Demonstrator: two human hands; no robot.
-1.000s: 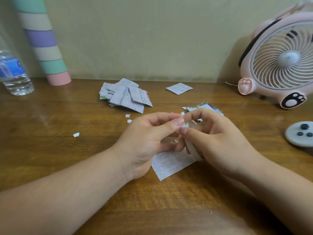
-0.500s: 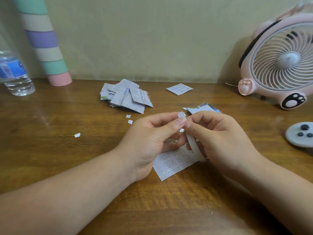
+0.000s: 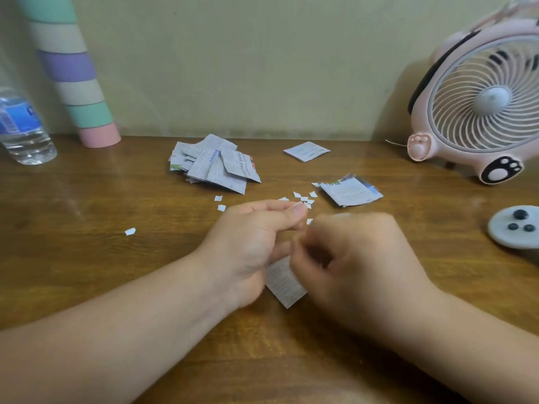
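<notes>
Pinched small white printed paper packet (image 3: 284, 282) with left hand (image 3: 248, 246), right hand (image 3: 358, 269) grip too blurred to tell; probably midway, torn white packet heap (image 3: 213, 166) beyond fingertips.

Wooden counter (image 3: 102, 258), seen from the near edge, with a plain wall at the back.

- **Far left:** a clear water bottle (image 3: 23, 132) with a blue label stands upright. Just beside it, a pastel-striped tube (image 3: 75, 83) stands on its pink end and leans against the wall.
- **Back centre:** a loose pile of printed paper pieces (image 3: 214, 167) overlap one another. A single folded piece (image 3: 306, 151) lies apart to its right.
- **Nearer, right of centre:** a small stack of pieces (image 3: 351, 192) lies here. White paper scraps (image 3: 303, 198) are scattered just left of it, and one lone scrap (image 3: 130, 231) lies well apart to the left.
- **Far right:** a pink fan (image 3: 481, 100) with paw-shaped feet stands here. In front of it lies a grey disc (image 3: 514, 227) with dark buttons.
</notes>
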